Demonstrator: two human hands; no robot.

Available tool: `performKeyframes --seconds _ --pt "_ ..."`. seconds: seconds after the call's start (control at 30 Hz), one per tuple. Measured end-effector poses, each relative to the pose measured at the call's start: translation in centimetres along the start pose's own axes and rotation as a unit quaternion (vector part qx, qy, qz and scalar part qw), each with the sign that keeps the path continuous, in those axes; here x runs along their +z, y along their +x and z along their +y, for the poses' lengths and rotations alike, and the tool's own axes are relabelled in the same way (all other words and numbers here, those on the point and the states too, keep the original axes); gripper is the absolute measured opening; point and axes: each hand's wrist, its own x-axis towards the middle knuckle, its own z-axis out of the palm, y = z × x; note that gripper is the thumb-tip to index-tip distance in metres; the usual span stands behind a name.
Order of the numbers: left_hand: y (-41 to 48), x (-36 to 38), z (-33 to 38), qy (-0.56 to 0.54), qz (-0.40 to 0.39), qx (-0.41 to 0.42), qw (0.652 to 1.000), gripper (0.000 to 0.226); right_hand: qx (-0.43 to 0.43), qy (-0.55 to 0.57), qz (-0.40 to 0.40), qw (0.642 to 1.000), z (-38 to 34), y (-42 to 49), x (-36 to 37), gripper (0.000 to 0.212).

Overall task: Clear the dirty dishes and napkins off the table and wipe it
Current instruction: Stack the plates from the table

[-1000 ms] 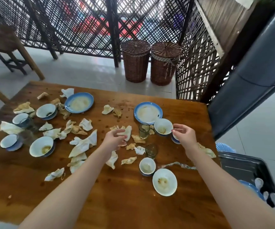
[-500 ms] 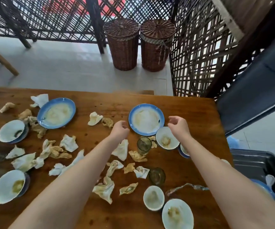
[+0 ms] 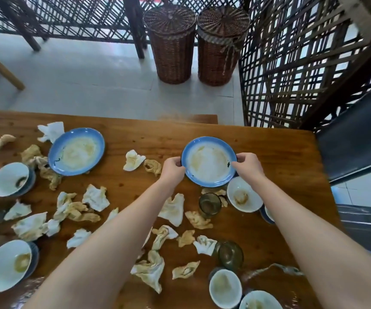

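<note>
Both hands now gripping plate (image 3: 209,162) rim

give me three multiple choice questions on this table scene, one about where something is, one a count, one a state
1. Where are the two wicker baskets?
A. on the table
B. on the floor beyond the table
C. under the table

2. How many blue-rimmed plates are in view?
A. one
B. two
C. four

3. What is happening with the plate near the table's right end?
A. both hands grip its rim
B. it lies untouched
C. it is stacked on a bowl

Answers:
1 B: both baskets stand on the pale floor by the lattice screen, past the far edge of the table.
2 B: one plate sits between the hands, the other plate lies further left.
3 A: the left hand holds one side of the rim and the right hand the other.
</note>
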Motion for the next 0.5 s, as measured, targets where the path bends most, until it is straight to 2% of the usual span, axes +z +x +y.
performKeyframes --seconds 0.17,0.5 --pt "-1.1 -3.3 0.8 -0.01 0.021 -0.002 1.0 0.045 -0.027 0.044 0.0 0.999 -3.2 -1.7 0.4 0.026" --pt "-3.7 -15.1 -1.8 -0.044 0.057 0.024 0.997 0.046 -0.096 0.114 -0.025 0.988 -12.5 -7.5 5.6 0.029"
